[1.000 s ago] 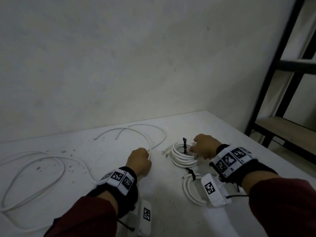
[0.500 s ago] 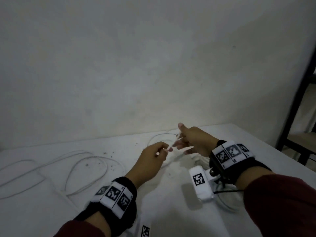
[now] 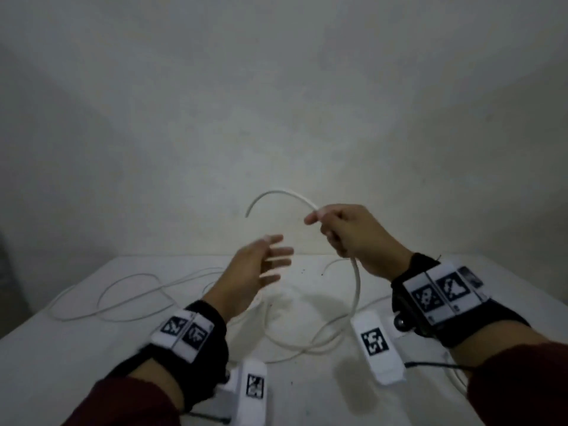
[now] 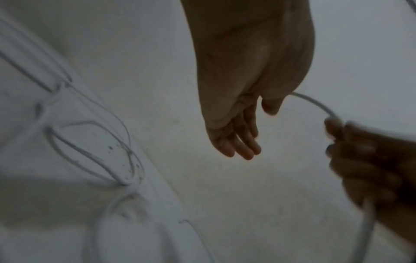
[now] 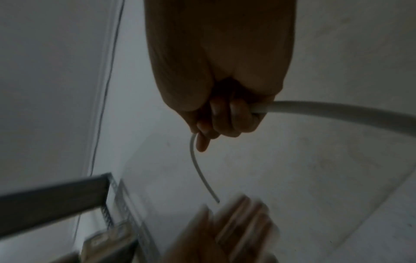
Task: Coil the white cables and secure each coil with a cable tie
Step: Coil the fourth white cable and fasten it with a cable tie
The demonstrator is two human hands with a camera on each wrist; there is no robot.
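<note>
My right hand [image 3: 344, 229] is raised above the table and grips a white cable [image 3: 356, 287] near one end. The short free end [image 3: 276, 195] arcs up and left from the fist, and the rest hangs down to loops on the table. In the right wrist view my fingers [image 5: 225, 121] curl round the cable [image 5: 337, 112]. My left hand [image 3: 261, 265] hovers just left of it, fingers spread and holding nothing. The left wrist view shows its straight fingers [image 4: 238, 142] beside the right fist [image 4: 369, 160]. Another loose white cable [image 3: 123, 296] lies on the table at the left.
The white table [image 3: 76, 348] meets a plain wall at the back. Dark specks dot its surface. A dark metal shelf bar [image 5: 51, 199] shows in the right wrist view. A thin black lead [image 3: 436, 364] runs from the right wrist camera.
My right hand has taken the cable end from the left hand and lifted it. The left hand let go and opened. The view has tilted up, away from the tied coils.
</note>
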